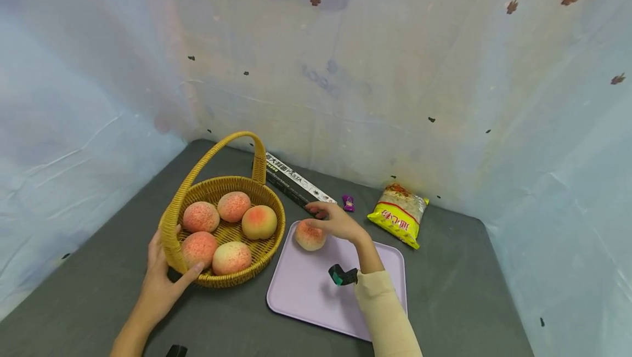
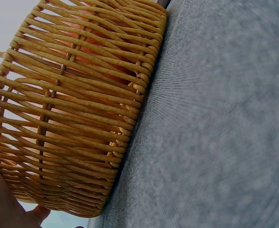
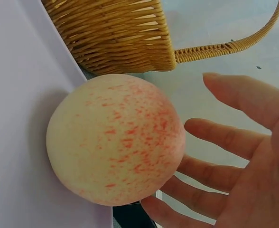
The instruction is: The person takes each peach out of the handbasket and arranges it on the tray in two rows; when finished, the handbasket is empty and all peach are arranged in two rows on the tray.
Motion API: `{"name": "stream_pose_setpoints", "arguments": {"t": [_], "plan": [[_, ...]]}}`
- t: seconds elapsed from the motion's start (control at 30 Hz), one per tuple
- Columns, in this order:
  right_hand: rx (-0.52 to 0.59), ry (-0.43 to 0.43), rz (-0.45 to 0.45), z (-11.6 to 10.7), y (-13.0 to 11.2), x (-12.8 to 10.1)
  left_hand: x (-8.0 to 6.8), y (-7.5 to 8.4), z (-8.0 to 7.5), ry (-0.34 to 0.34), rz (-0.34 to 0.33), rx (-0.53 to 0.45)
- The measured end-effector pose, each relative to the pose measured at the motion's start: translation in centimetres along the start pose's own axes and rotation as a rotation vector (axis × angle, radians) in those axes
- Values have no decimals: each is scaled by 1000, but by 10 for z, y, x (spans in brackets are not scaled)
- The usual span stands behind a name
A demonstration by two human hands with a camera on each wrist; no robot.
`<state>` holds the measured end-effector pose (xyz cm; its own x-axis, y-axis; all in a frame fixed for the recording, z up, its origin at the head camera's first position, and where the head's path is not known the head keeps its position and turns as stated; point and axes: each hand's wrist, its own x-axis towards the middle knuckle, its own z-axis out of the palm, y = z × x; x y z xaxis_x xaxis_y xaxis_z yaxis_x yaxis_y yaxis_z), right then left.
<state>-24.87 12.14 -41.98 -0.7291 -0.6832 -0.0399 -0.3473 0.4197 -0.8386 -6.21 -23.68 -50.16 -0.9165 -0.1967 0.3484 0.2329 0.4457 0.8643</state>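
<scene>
A woven yellow basket with a tall handle holds several pink-speckled peaches. My left hand grips its near-left rim, thumb inside and fingers outside. In the left wrist view the basket wall fills the frame, with my left hand at its edge. One more peach rests on the far-left corner of a lilac tray. My right hand hovers over it. The right wrist view shows my right hand with fingers spread beside the peach, not gripping it.
A long black pasta box lies behind the basket against the draped white backdrop. A small purple wrapped sweet and a yellow bag of food lie beyond the tray. The grey tabletop extends to the right.
</scene>
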Motion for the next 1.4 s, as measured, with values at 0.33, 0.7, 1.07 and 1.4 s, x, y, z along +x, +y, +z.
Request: {"name": "stream_pose_setpoints", "arguments": {"t": [0.33,0.7,1.07,1.4], "plan": [[-17,0,18,-2,-5,6,1,-2,1,4,2,-17],[-63,10,-11,-5,-26,22,4,0,0,1,8,-22],[-69,-29,-43,9,-43,40,1,-1,2,9,16,-15],[-48,-57,-81,20,-58,57,2,-4,1,2,2,-8]]}}
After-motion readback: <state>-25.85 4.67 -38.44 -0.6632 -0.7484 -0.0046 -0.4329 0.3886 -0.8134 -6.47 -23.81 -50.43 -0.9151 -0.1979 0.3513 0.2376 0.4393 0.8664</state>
